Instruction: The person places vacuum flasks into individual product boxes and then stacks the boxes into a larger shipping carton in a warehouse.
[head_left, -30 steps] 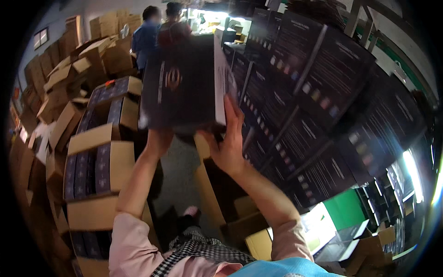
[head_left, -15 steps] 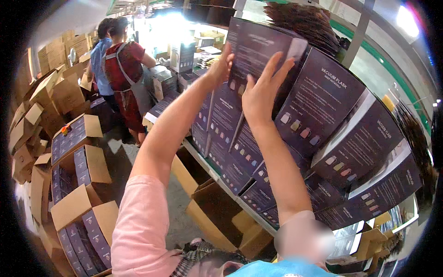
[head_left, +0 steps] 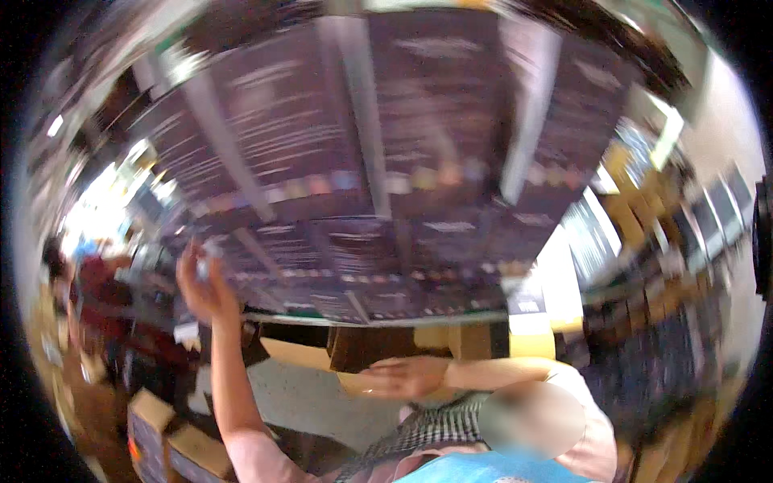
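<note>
Dark vacuum flask boxes (head_left: 439, 105) stand side by side in a tall upper row, printed with small coloured flask pictures. Beneath them runs a lower row of similar dark boxes (head_left: 354, 245). My left hand (head_left: 208, 286) is raised by the left end of the lower row, its fingers apart and blurred; I see nothing held in it. In front of my body, below the table edge, my right hand (head_left: 403, 377) points leftward with its fingers stretched out and holds nothing visible. The whole view is smeared by motion.
Open brown cartons (head_left: 378, 346) stand under the table edge (head_left: 386, 322). A person in dark red (head_left: 101, 298) is at the left. More cartons (head_left: 189, 443) stand at lower left. Dark boxes (head_left: 652, 354) are stacked at the right, near a white-and-yellow package (head_left: 531, 342).
My view has swung right, bringing the box rows to the front. Both hands have come away from the upper box; the right has dropped to waist level, the left is lower.
</note>
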Demonstrator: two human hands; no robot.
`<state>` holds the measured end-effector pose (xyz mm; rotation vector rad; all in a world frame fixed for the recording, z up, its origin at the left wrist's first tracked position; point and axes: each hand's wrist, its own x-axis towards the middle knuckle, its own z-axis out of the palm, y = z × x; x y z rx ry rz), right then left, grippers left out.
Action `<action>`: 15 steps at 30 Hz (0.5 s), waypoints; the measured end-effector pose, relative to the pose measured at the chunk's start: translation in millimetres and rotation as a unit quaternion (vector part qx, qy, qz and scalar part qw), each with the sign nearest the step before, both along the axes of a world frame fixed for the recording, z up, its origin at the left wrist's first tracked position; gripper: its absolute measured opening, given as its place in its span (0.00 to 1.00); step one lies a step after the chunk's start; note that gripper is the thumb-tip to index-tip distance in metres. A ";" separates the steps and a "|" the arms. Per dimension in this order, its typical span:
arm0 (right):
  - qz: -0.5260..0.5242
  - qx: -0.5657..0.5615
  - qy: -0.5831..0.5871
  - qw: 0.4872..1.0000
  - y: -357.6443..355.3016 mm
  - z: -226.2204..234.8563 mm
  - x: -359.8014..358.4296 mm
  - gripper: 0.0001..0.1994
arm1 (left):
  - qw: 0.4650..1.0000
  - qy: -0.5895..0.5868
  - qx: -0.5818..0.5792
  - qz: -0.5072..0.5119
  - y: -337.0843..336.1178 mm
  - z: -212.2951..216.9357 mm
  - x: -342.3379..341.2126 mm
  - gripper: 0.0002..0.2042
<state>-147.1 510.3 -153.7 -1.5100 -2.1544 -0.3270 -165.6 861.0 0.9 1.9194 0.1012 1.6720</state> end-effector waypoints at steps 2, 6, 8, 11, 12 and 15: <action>-0.164 -0.124 0.034 0.978 -81.7 -53.1 9.0 0.30 | 0.992 -0.008 0.126 -0.027 -79.5 -55.6 -39.9 0.18; -0.571 -0.009 0.320 0.756 -273.3 -136.2 47.7 0.26 | 0.898 0.414 0.072 -0.128 -286.3 -216.6 -57.1 0.20; -0.734 0.045 0.187 0.652 -369.6 -199.0 76.3 0.34 | 0.841 0.454 0.049 -0.290 -390.3 -244.0 -30.4 0.22; -0.808 0.058 0.309 0.498 -446.8 -215.3 111.9 0.36 | 0.792 0.480 0.104 -0.362 -505.5 -268.4 10.3 0.24; -0.811 0.053 0.330 0.480 -466.1 -222.6 124.9 0.37 | 0.781 0.494 0.125 -0.360 -532.9 -286.9 25.9 0.28; -0.752 0.107 0.427 0.490 -514.5 -254.8 167.4 0.35 | 0.759 0.538 0.242 -0.275 -609.0 -329.6 79.7 0.36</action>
